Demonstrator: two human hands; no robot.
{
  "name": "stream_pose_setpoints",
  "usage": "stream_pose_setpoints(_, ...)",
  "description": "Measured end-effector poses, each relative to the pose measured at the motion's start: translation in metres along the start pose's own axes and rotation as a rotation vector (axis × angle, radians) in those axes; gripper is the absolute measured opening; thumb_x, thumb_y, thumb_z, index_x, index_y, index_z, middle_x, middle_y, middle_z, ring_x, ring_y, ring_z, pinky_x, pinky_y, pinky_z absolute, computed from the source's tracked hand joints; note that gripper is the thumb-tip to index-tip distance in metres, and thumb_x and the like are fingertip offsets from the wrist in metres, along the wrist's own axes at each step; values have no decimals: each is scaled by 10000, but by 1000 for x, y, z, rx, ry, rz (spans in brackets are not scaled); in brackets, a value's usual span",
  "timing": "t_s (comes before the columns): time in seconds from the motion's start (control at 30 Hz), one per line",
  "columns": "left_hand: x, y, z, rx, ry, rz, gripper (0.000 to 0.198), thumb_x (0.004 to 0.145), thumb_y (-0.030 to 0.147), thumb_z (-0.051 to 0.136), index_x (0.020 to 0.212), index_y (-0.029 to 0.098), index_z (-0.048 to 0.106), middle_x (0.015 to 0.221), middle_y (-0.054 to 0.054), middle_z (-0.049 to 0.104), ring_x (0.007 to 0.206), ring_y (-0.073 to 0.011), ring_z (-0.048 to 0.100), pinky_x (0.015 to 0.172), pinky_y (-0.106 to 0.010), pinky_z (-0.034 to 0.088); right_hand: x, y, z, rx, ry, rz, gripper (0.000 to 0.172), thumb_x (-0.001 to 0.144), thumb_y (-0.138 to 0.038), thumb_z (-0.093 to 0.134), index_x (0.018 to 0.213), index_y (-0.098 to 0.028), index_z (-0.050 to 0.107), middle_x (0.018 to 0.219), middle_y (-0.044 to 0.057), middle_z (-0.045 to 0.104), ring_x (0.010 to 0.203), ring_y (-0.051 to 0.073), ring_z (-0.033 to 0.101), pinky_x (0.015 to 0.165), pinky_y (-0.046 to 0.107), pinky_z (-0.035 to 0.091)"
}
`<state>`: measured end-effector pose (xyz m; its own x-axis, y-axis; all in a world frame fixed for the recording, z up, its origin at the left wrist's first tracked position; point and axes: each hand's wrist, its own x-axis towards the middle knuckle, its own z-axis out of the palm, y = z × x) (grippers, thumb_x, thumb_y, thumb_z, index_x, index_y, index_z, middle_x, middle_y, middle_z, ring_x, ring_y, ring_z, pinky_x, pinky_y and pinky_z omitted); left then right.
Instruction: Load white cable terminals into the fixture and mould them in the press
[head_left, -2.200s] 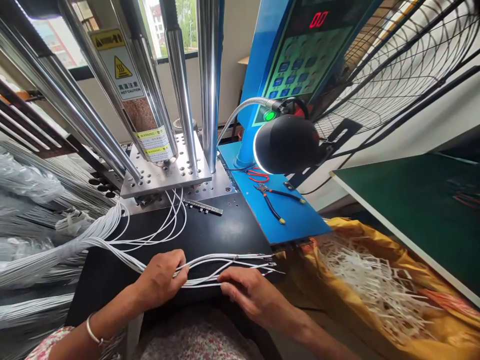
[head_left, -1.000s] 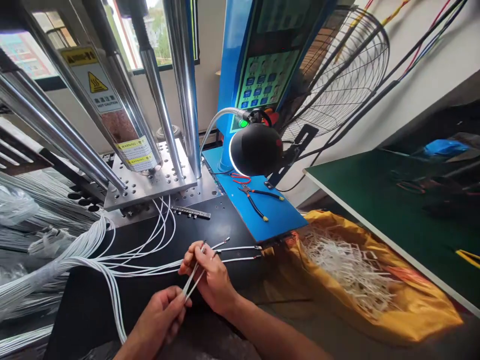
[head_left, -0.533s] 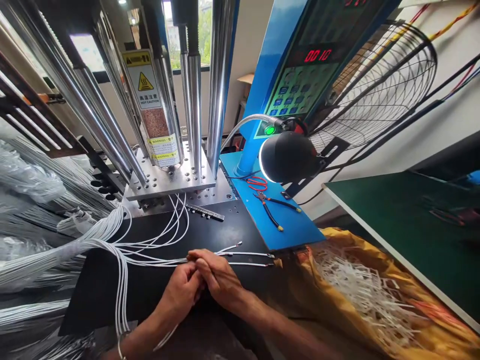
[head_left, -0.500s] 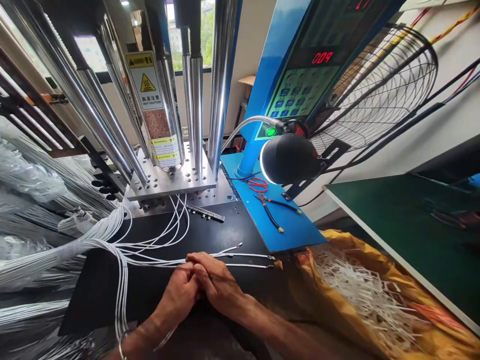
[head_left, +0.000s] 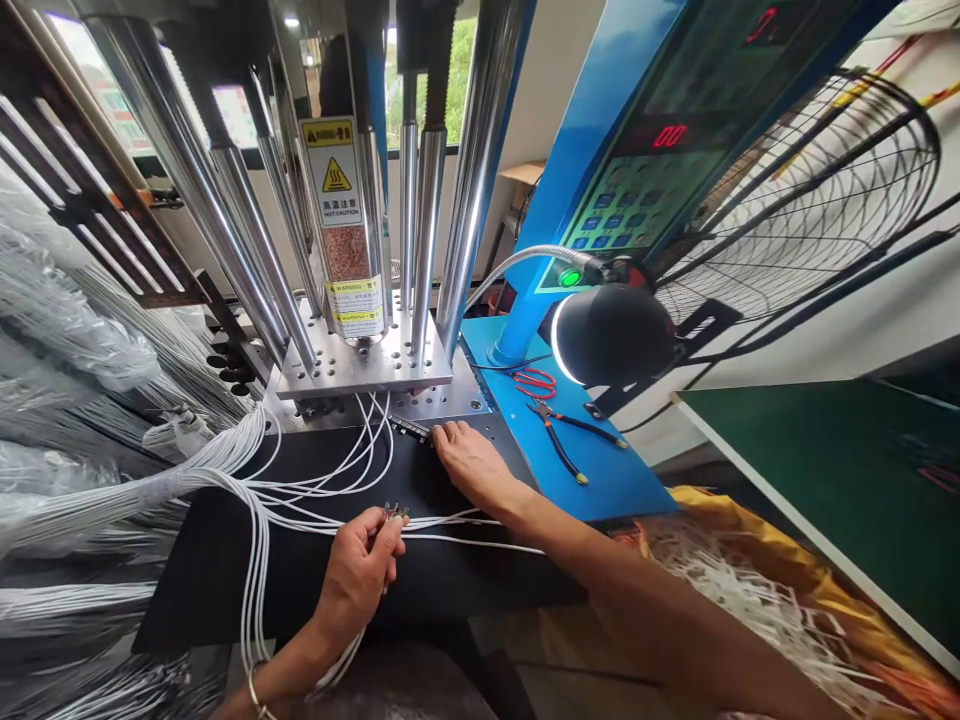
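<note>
My left hand is closed near the middle of the black work surface, pinching the small metal cable ends between thumb and fingers. My right hand is farther forward, its fingers closed on the right end of a narrow metal strip that lies in front of the press. White cables fan out from a bundle at the left. Some run under the press plate, others pass between my hands toward the right.
A blue board at the right bears pliers and red-handled scissors. A black lamp overhangs it. Steel columns rise behind; a yellow bag of white scraps stands at the lower right.
My hands have moved apart. The right one has reached forward to the metal strip and taken its end, while the left now shows small cable ends in its fingers. The view has shifted slightly.
</note>
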<state>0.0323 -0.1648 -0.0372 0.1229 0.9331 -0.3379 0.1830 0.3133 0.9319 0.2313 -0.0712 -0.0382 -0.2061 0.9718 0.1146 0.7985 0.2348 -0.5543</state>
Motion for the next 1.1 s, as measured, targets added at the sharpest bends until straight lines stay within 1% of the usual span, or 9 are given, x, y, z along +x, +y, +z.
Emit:
stream_pose_setpoints(0.1,-1,-2,-1,-18,40,5,421,858,563,578,738,160,566,611,27,512,445,-62,402,379,-160,287,-2,0,-1,39,-43,62,204,755,12,539,799,-175,469,808,83,577,801,211,568,719,323,374)
stream_pose_setpoints(0.2,2,-4,-3,-101,13,-2,412,854,567,577,785,160,579,682,19,530,460,-59,386,376,-164,301,-9,-1,-8,117,-131,113,185,767,-103,556,735,-205,404,608,-17,478,556,115,472,568,264,323)
stream_pose_setpoints(0.3,8,-4,-3,-183,-5,-20,415,845,574,589,784,165,559,699,31,510,450,-49,349,360,-159,284,-25,-9,-11,555,-305,264,124,825,-235,497,770,-220,387,537,-83,351,440,69,318,443,215,238)
stream_pose_setpoints(0.37,11,-3,-1,-195,-11,-30,415,841,573,596,786,164,557,656,51,464,435,-45,326,351,-156,261,-38,-20,-7,984,-418,385,215,824,-354,550,837,-232,374,542,-116,288,424,53,232,402,185,179)
stream_pose_setpoints(0.47,12,-1,3,-167,-8,-41,415,841,569,594,799,156,579,595,70,410,415,-49,325,348,-161,256,-52,-36,9,1284,-416,451,380,827,-547,572,849,-237,355,575,-123,310,412,37,177,371,166,119)
stream_pose_setpoints(0.63,8,3,6,-116,2,-34,402,848,552,586,790,154,585,598,63,431,414,-55,356,352,-168,287,-56,-44,31,1267,-320,419,370,927,-578,408,784,-241,352,513,-106,330,346,59,191,332,207,124)
stream_pose_setpoints(0.8,9,4,9,-102,-6,-46,399,843,546,593,761,156,581,591,56,446,424,-56,364,361,-159,287,-53,-42,31,1148,-280,337,351,961,-515,374,755,-230,370,514,-88,362,378,66,256,381,220,189)
stream_pose_setpoints(1.0,11,2,11,-138,12,-69,393,839,523,608,728,147,580,610,40,466,428,-51,374,366,-159,290,-52,-39,32,1143,-255,375,340,959,-508,368,760,-233,367,514,-85,351,400,86,265,392,235,194)
stream_pose_setpoints(1.1,11,3,11,-167,1,-77,375,840,508,614,755,143,596,620,35,473,443,-52,382,377,-158,301,-50,-38,33,1095,-230,334,335,969,-476,376,750,-223,387,536,-74,375,444,88,299,436,233,236)
